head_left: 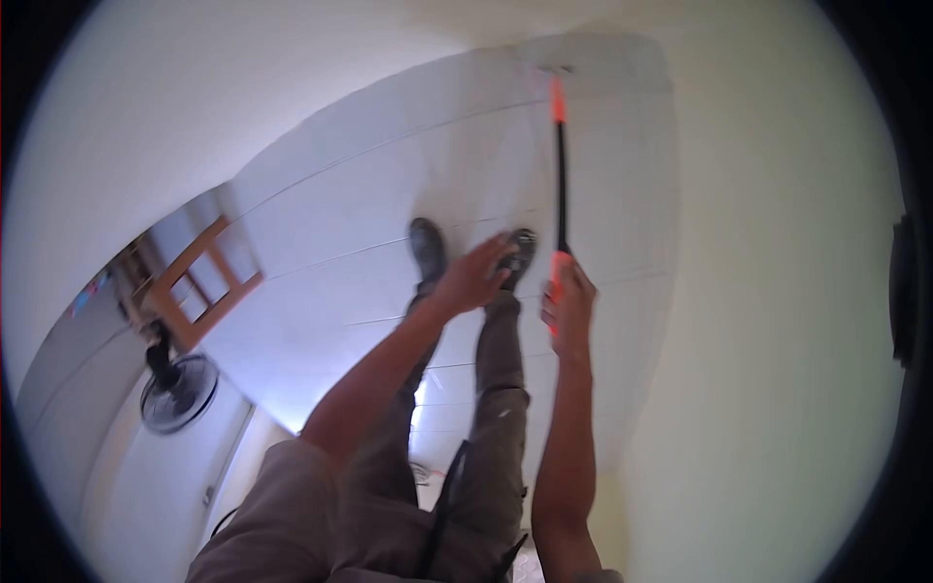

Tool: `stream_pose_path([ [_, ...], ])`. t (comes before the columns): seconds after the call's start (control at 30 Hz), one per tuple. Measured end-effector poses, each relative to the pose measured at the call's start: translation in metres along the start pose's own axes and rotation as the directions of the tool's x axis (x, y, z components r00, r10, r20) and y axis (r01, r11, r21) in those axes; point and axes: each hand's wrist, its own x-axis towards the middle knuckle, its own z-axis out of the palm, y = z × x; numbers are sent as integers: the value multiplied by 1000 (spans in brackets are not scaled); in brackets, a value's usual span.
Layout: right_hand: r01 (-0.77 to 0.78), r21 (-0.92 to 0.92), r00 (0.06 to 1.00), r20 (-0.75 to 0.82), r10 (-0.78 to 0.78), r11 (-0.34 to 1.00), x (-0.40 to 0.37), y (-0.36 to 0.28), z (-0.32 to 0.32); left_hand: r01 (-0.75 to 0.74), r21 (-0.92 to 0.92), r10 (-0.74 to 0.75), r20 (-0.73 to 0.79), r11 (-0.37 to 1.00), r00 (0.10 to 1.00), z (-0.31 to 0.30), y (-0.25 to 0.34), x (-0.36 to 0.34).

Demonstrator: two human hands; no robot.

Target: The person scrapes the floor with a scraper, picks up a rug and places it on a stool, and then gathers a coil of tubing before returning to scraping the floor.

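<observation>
Head view, looking straight down along the body.

- Right hand [569, 303]: grip clenched around the upper orange sleeve of a long-handled tool [560, 170]. The fingers wrap the sleeve and the arm is stretched out forward.
- Tool: a black shaft runs away from the hand to a second orange sleeve near the far end. Its head [555, 70] sits low at the tiled floor [389, 175], just beside the foot of the pale wall [777, 291]. The head is too blurred to tell its type.
- Left hand [476, 277]: grip released, fingers spread, palm down. It holds nothing and sits near the shaft, to its left, with a gap between them.
- Two dark shoes [426, 248] stand on the white tiles beneath the hands. Grey-brown trousers [496, 389] fill the lower middle of the frame.
- Far left: a wooden chair [199, 282] stands on the floor, and a dark fan [178, 391] is just beside it. Both are well apart from the hands and the tool.
</observation>
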Motion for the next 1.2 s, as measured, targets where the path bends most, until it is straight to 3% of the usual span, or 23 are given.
stream_pose_path([
  [0.13, -27, -138, 999, 19, 30, 990, -75, 37, -13, 215, 45, -218, 105, 976, 970, -17, -13, -65],
  [0.23, -181, -171, 980, 50, 192, 969, -105, 61, -15, 261, 6, -261, 59, 965, 964, -33, -2, -107],
  [0.33, -144, -266, 967, 165, 192, 953, -120, 77, 6, 332, -209, -350, -55, 920, 935, -32, 5, -137],
  [0.43, -124, -360, 937, 265, 229, 924, -125, 96, 41, 224, -409, -335, -220, 884, 916, -23, 3, -169],
  [0.53, -79, -472, 906, 334, 261, 878, -128, 128, 76, 289, -481, -458, -279, 827, 844, -22, 9, -203],
  [0.57, -41, -500, 903, 352, 246, 865, -127, 144, 91, 245, -391, -384, -334, 887, 861, -28, 2, -213],
  [0.67, -8, -452, 870, 436, 229, 892, -141, 172, 136, 368, -233, -429, -329, 900, 841, -70, -16, -245],
  [0.7, 4, -457, 866, 447, 226, 889, -145, 180, 154, 354, -118, -373, -351, 928, 859, -77, -37, -253],
  [0.8, 1, -439, 874, 437, 213, 898, -154, 220, 195, 285, 32, -253, -373, 958, 893, -121, -92, -265],
  [0.9, 40, -382, 904, 407, 130, 923, -158, 257, 241, 71, 234, 30, -405, 970, 914, -154, -170, -261],
  [1.0, 54, -300, 936, 349, 56, 953, -152, 295, 278, -72, 350, 172, -263, 934, 949, -188, -228, -248],
  [1.17, 125, -150, 948, 311, -73, 981, -150, 347, 347, -77, 457, 118, -60, 886, 991, -235, -270, -243],
  [1.2, 125, -199, 962, 262, -71, 972, -157, 344, 360, -78, 478, 113, -45, 875, 993, -247, -272, -235],
])
